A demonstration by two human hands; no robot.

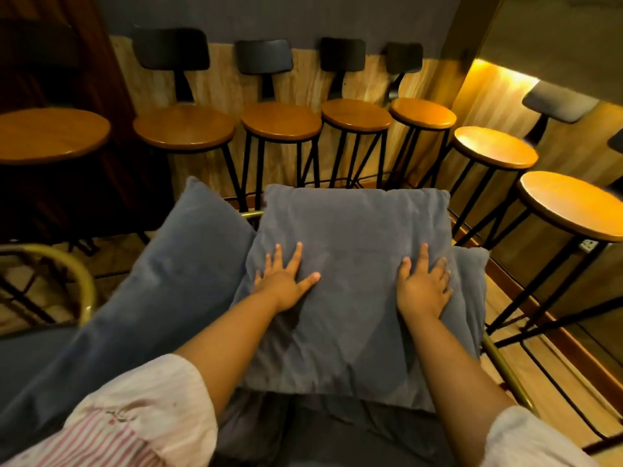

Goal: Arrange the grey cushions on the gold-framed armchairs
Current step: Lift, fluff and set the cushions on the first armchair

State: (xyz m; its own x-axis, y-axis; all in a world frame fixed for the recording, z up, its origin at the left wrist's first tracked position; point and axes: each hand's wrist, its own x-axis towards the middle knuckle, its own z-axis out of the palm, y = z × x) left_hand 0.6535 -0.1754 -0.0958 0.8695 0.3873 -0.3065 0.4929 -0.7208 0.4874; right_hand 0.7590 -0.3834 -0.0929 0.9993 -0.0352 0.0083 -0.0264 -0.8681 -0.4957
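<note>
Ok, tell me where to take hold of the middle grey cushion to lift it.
Take the middle grey cushion by its two side edges, one hand from each side. It leans broad and square, and the left hand and right hand already lie flat on its face near those edges.

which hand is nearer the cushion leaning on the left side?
Left. The left hand lies flat on the middle cushion near its left edge, right beside the leaning cushion. The right hand presses the middle cushion's right side, farther away.
</note>
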